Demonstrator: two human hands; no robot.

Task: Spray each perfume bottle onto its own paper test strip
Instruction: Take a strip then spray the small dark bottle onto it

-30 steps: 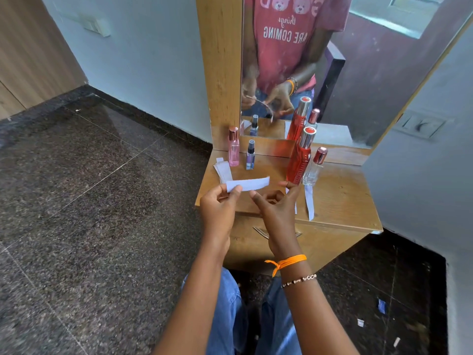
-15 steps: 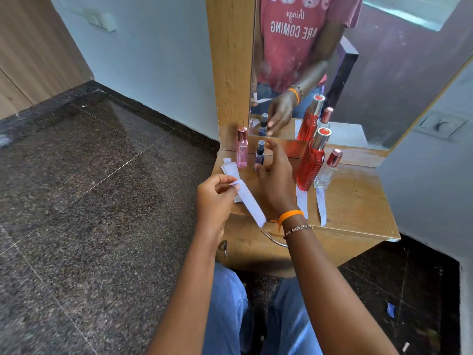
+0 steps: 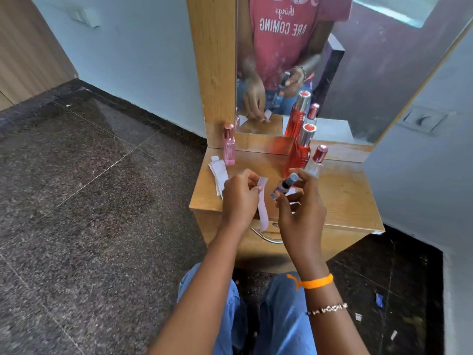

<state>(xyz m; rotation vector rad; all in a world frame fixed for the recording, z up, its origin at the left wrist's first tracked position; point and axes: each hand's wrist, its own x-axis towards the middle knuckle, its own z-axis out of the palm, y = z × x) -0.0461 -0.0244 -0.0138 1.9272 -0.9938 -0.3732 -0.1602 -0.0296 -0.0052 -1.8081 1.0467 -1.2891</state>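
Wooden desk [image 3: 340,196] below a mirror [image 3: 294,60], carrying a tall red bottle [image 3: 298,155], a clear bottle with a rose cap [image 3: 316,162], a pink bottle [image 3: 229,147] and a stack of spare strips [image 3: 218,172]. Right hand [image 3: 300,208] closed around a small blue-purple bottle [image 3: 284,186], tilted with its capped top away from the person. Left hand [image 3: 240,198] pinches a paper test strip [image 3: 262,203], which hangs limp just beside the bottle. Likely risks: the cap appears still on, so pressing yields nothing; the dangling strip could swing aside and spray fall on the desk.
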